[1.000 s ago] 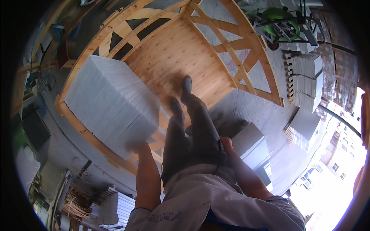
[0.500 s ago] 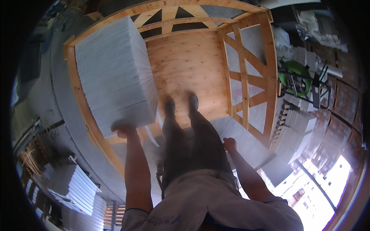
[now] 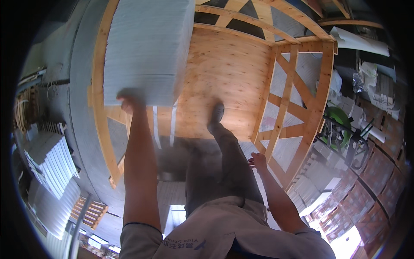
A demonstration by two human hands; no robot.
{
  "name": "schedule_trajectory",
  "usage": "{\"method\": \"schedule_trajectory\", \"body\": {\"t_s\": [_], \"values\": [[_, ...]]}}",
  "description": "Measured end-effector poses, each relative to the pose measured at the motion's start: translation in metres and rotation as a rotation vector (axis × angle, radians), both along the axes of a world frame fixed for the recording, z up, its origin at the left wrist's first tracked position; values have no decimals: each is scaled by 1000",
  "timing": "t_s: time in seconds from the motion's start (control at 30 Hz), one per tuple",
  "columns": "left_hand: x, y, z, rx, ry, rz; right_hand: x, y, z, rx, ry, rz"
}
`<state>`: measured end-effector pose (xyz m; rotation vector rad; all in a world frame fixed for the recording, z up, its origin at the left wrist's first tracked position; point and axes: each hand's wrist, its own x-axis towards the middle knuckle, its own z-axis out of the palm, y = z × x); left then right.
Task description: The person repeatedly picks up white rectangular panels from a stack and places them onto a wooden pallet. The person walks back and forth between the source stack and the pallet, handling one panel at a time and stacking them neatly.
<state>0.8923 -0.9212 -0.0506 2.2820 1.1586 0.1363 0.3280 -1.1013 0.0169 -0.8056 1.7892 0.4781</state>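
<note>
At the near edge of a tall stack of pale grey-white slabs (image 3: 148,47), my left hand (image 3: 130,101) touches the top; its fingers are smeared by motion. The stack stands in the left part of a wooden crate (image 3: 98,82). My right hand (image 3: 258,161) hangs by my right thigh, fingers loosely bent and apart, holding nothing. One shoe (image 3: 218,111) rests on the crate's plywood panel (image 3: 228,73), while my other leg is blurred and its foot hidden. Two white straps (image 3: 173,125) trail from beneath the stack.
A slatted crate side (image 3: 284,108) with diagonal braces rises at the right. Beyond it stands a green-wheeled machine (image 3: 338,129) before brown stacked boxes (image 3: 366,172). White corrugated panels (image 3: 56,166) and a small wooden pallet (image 3: 89,212) lie at the left.
My left foot has left the plywood and that leg has moved back; the right foot stays on it. My view has shifted, and my left hand is still at the stack's near edge.
</note>
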Motion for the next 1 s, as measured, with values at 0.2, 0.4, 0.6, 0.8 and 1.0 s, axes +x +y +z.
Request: {"method": "schedule_trajectory", "body": {"t_s": [0.2,0.4,0.6,0.8,1.0], "values": [[-33,38,8,-829,-42,-205,-45,12,-18,-82,-78,106],[-194,186,-28,-694,156,-826,-134,86,-51,-224,-308,31],[-461,376,-2,-948,504,-326,-216,180,-36,-526,-103,1355],[-609,477,5,-934,630,-75,-234,199,-30,-607,-342,1406],[-665,505,14,-1037,495,-71,-186,183,-28,-126,-454,550]]}}
